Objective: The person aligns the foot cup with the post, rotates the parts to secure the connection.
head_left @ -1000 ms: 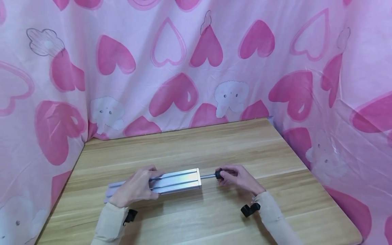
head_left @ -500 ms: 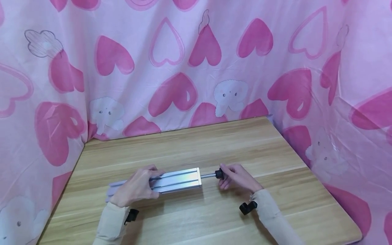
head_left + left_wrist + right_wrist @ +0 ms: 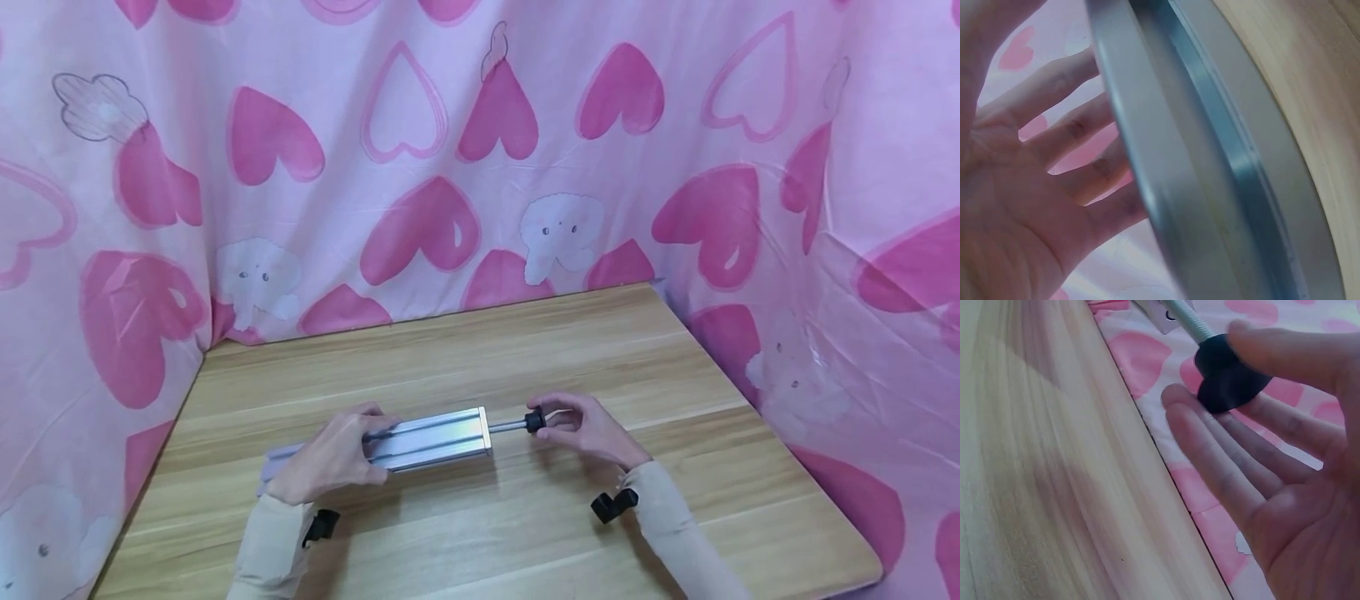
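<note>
**While the left hand [image 3: 330, 454] grips the metal bar [image 3: 427, 442], the right hand [image 3: 588, 429] pinches the black knob [image 3: 535, 420]**

The bar, grooved along its length, lies low over the near half of the wooden table [image 3: 465, 542]; whether it touches the tabletop I cannot tell. Its long axis runs left to right, with the right end tipped slightly away from the person. From the capped right end a thin threaded rod [image 3: 510, 427] juts out on nearly the same line, carrying the knob at its tip.

That line is what matters: the rod points straight at the right hand, clearly the nearer of the two to the knob. There the thumb and fingers are only partly bent, the knob held lightly between them, the palm well apart from it. The left hand spans the bar from above, fingers on the far side and thumb on the near side, some way back from the cap.

A black mount sits at each wrist, below pale sleeves [image 3: 273, 542]. Pink heart-print cloth [image 3: 420, 83] hangs behind the table and on both sides.
</note>
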A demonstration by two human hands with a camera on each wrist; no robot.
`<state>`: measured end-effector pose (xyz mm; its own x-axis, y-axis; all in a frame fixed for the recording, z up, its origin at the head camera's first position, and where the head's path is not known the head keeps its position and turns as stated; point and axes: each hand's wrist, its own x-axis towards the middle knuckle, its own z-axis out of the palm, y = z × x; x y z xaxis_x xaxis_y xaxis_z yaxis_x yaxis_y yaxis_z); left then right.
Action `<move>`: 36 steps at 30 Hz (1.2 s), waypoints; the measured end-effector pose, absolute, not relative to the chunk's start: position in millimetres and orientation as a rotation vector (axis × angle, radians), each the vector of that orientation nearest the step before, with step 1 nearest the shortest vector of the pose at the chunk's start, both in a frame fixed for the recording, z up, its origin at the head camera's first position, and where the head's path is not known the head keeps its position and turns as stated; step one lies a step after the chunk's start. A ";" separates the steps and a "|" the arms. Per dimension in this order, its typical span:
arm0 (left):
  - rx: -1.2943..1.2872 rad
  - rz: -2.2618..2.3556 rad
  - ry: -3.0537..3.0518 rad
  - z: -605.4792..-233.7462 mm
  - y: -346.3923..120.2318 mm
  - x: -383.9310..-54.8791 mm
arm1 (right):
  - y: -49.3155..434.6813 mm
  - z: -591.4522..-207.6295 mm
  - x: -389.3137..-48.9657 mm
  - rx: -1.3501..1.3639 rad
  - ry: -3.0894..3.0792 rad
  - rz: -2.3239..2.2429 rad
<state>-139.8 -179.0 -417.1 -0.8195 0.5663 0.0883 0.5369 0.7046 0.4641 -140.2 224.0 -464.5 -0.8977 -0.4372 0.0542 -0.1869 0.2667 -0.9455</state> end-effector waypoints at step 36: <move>0.853 0.778 2.861 -420.1 -187.7 -142.4 | 211.2 -472.1 -146.0 -0.684 2.295 -1.710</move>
